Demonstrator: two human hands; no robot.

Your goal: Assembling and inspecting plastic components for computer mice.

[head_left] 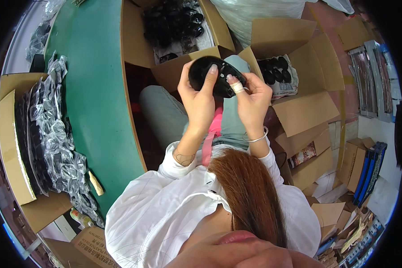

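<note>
Over my lap, both my hands hold one glossy black rounded plastic shell point(200, 73), its edge tilted up. My left hand point(197, 94) grips its left side, the thumb pressed on the inner face. On the right side, my right hand point(253, 96) wraps its fingers round the rim. Its thumb, with a pale wrap round it, rests near a small bright spot on the part. The fingers behind the shell are mostly hidden. Just beyond my hands stands an open cardboard box point(178, 64) with many similar black parts point(172, 24) inside.
At right, another open box point(306, 114) holds several black rounded parts point(274, 70) on printed paper. A green table point(94, 111) lies at my left, with a carton of plastic-wrapped black parts point(53, 120) and a wooden-handled tool point(96, 184). A large translucent bag point(259, 18) stands at the back.
</note>
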